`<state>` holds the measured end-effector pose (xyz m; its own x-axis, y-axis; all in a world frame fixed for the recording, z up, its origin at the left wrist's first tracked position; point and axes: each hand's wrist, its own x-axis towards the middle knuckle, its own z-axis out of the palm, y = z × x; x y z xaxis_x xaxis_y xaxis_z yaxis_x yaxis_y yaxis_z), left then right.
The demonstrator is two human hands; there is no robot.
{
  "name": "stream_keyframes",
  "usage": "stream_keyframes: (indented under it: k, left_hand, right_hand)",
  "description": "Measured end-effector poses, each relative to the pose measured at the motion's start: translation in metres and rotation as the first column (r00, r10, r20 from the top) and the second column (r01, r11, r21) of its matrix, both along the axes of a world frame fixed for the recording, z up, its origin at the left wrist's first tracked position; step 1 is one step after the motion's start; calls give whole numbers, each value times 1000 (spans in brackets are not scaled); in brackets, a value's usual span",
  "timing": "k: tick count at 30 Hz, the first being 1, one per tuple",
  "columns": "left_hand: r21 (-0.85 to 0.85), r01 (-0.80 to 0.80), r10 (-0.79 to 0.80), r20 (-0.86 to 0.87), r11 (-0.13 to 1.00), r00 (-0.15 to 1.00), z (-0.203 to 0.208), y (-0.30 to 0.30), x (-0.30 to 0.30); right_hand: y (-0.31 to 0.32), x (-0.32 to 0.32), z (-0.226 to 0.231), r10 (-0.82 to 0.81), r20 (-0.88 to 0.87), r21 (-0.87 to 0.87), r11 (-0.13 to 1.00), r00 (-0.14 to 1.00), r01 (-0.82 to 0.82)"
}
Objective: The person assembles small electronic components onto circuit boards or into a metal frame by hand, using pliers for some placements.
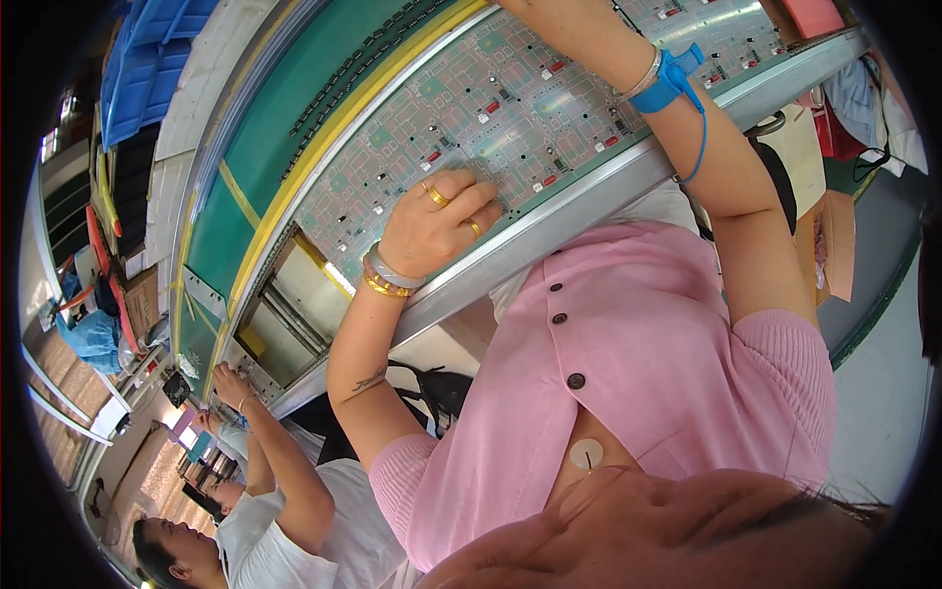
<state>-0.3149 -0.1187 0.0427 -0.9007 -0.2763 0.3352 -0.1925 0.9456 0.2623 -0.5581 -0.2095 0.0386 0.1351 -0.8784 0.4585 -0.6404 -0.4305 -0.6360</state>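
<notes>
My left hand (pixel 442 221) rests on a large green circuit board (pixel 392 191), its fingers curled in toward the palm. Whatever lies under those fingertips is hidden, so I cannot make out what they hold. Rings and bangles show on this hand and wrist. Only the back part of my right hand (pixel 554 18) is in the picture, over the far part of the board; its fingers are cut off by the upper edge. A blue wrist strap (pixel 667 86) with a cord circles my right wrist. Small red-and-white parts (pixel 489 111) and black parts stand in the board.
A metal rail (pixel 549 208) runs along the board's near side, a yellow-edged strip (pixel 339 133) along its far side. Beyond lie rows of small black components (pixel 348 79) on a green surface. Blue bins (pixel 152 64) stand at upper left. Co-workers (pixel 285 510) work along the line at lower left.
</notes>
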Motion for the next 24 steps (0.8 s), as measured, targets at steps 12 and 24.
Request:
stream_keyframes:
  k: [12,24]
  left_hand:
    - [26,40,-41,36,999,999,0,-6,-2]
    - [-61,-477,463,-155,877,873,15,-5,38]
  right_hand:
    - [1,1,-4,39,23,3,999,999,-39]
    - [73,24,11,341,-67,54,940,938,-338]
